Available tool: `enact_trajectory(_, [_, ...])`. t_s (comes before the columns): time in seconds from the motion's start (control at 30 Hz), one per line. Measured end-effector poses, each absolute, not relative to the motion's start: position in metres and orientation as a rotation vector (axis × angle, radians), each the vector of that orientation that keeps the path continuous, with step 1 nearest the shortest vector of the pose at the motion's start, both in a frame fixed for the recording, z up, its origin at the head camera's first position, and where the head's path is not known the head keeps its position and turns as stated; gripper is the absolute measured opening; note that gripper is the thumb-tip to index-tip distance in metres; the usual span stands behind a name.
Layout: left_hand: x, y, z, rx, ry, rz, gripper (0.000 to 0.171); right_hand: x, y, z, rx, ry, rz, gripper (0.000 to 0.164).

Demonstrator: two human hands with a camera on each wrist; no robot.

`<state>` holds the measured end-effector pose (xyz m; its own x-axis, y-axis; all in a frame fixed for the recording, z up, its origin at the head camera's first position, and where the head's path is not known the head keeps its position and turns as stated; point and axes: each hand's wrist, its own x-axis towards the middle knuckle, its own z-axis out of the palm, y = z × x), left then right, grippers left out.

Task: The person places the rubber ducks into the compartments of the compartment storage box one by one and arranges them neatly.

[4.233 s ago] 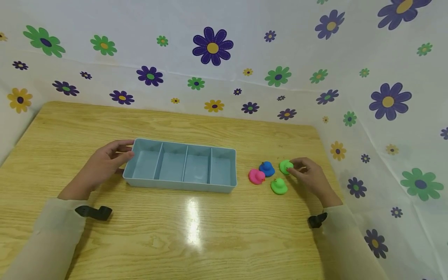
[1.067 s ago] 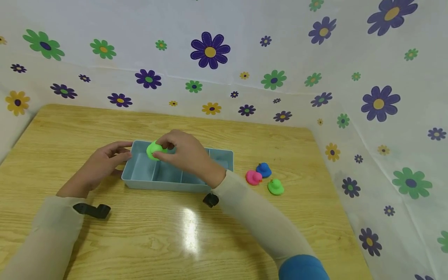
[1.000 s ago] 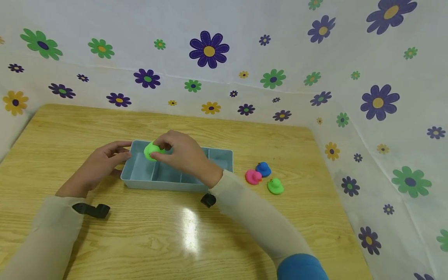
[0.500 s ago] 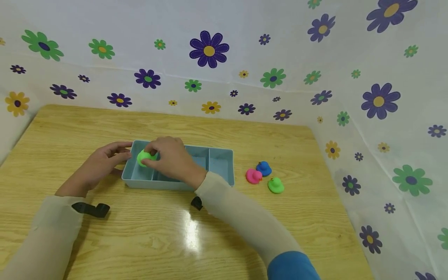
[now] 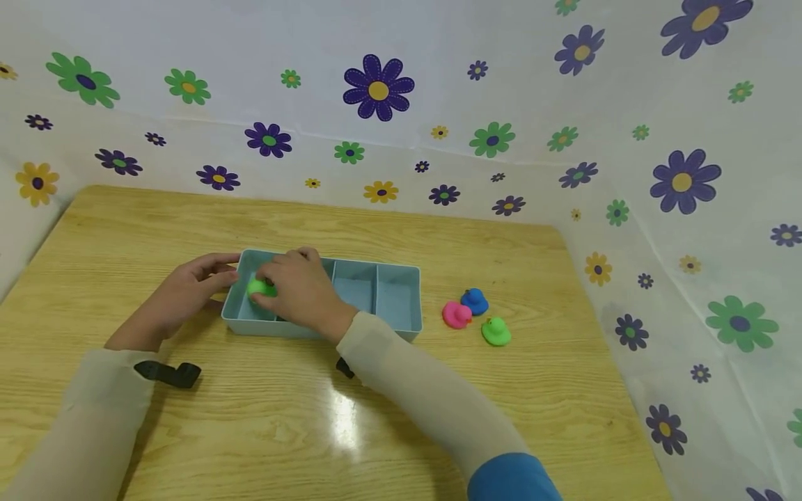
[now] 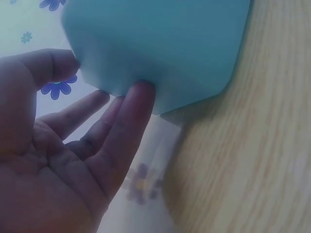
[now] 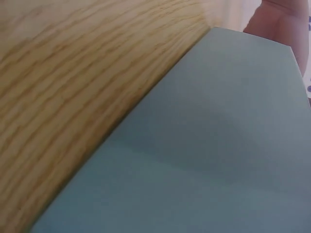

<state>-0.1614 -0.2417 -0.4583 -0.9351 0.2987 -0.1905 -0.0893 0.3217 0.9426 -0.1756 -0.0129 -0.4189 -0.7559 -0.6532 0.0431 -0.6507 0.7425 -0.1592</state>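
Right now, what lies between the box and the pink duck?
Only a narrow strip of bare table separates the pink duck from the box, as the head view shows.

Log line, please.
right hand: holds green toy duck in blue divided tray; left hand: touches tray; outside: pink duck, blue duck, second green duck

Tray (image 5: 398, 299), plain grey-blue; duck in the tray (image 5: 255, 287), bright green. Outer ducks: pink duck (image 5: 457, 315), blue duck (image 5: 475, 302), green duck (image 5: 496, 332). Tabletop (image 5: 250, 431), yellow-brown, streaked wood grain. Backdrop (image 5: 250, 42), white, printed with purple, green and yellow flowers (image 5: 379, 90). Sleeves (image 5: 432, 390), cream, the right bordering a blue band (image 5: 515, 480).
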Motion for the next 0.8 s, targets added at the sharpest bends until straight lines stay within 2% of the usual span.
enact_trajectory(0.8, [-0.162, -0.241, -0.462, 0.179, 2.276, 1.621, 0.062, -0.175, -0.028, -0.425, -0.909, 2.883, -0.162, 0.028])
